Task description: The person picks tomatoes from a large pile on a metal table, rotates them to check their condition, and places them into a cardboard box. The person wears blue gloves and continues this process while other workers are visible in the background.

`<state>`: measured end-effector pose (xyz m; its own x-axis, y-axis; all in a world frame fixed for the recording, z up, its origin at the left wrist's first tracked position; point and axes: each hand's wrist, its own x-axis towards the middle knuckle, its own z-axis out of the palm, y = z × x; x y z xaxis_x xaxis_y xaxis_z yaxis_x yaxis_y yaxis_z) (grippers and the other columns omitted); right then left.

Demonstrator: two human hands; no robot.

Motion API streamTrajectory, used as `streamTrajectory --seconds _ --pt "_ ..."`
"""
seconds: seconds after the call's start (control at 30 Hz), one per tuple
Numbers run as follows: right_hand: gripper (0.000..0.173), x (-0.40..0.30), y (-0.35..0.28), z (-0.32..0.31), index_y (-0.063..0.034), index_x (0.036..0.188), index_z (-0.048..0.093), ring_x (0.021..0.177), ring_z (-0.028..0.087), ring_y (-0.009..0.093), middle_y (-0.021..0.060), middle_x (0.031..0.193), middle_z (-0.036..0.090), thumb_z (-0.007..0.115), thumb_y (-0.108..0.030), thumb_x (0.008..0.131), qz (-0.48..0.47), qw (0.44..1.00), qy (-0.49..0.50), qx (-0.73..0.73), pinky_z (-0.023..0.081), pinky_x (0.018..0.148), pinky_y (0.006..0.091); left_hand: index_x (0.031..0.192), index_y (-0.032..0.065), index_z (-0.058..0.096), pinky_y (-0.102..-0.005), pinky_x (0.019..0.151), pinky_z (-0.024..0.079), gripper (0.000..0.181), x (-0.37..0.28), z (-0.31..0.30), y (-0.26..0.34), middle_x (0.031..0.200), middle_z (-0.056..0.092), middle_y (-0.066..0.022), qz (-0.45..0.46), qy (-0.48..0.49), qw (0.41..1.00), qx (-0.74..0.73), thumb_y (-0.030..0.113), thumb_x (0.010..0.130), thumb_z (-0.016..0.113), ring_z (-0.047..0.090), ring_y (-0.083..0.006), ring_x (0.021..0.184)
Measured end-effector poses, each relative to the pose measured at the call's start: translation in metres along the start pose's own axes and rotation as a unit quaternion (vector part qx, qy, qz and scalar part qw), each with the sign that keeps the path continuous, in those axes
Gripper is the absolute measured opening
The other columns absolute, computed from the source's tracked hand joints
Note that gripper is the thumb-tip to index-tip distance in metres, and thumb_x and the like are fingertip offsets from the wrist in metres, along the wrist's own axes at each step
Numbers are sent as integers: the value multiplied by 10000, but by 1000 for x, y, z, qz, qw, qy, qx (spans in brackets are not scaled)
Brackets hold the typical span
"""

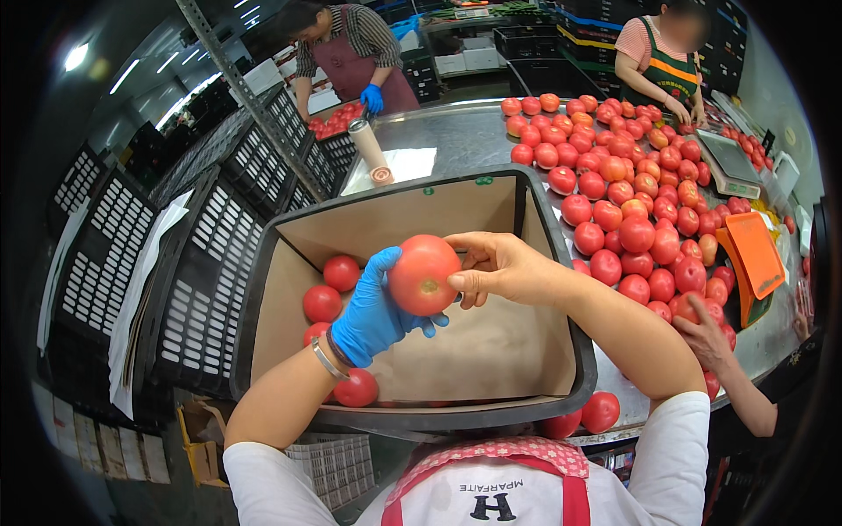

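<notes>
A large red tomato point(421, 273) is held over a black plastic crate point(421, 418). My left hand point(375, 322), in a blue glove, cups it from the left and below. From the right, the bare fingers of my right hand point(493, 268) touch the same tomato, thumb near its pale round scar. Brown paper or cardboard point(487, 355) lines the crate's floor and walls. Several tomatoes point(322, 303) lie along the crate's left side, some partly hidden by my left hand and forearm.
Loose tomatoes point(618, 191) cover the metal table point(454, 135) to the right, around an orange scale point(753, 256) and a grey scale point(729, 158). A co-worker's hand point(704, 332) reaches in there. Tumbler point(368, 144) stands behind the crate; stacked black crates point(204, 289) fill the left. Two people work beyond.
</notes>
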<state>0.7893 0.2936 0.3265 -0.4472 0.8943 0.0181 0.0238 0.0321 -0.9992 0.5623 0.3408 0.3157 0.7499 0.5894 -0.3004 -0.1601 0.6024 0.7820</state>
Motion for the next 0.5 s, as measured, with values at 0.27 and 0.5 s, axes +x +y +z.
streamTrajectory --seconds 0.27,0.5 --pt "703 3 4 -1 -5 1370 423 804 647 175 136 990 647 719 -357 838 -13 1000 2 -23 510 674 285 1297 50 466 -333 597 521 689 -2 3 1 1111 607 -160 35 12 997 74 578 854 481 654 -313 853" --pt "783 -2 -8 0 -37 1349 451 826 627 174 120 1089 626 770 -425 748 63 996 15 -67 531 675 291 1402 119 341 -324 680 550 605 -7 21 -5 1293 491 -112 90 33 973 208 424 923 552 576 -232 1064"
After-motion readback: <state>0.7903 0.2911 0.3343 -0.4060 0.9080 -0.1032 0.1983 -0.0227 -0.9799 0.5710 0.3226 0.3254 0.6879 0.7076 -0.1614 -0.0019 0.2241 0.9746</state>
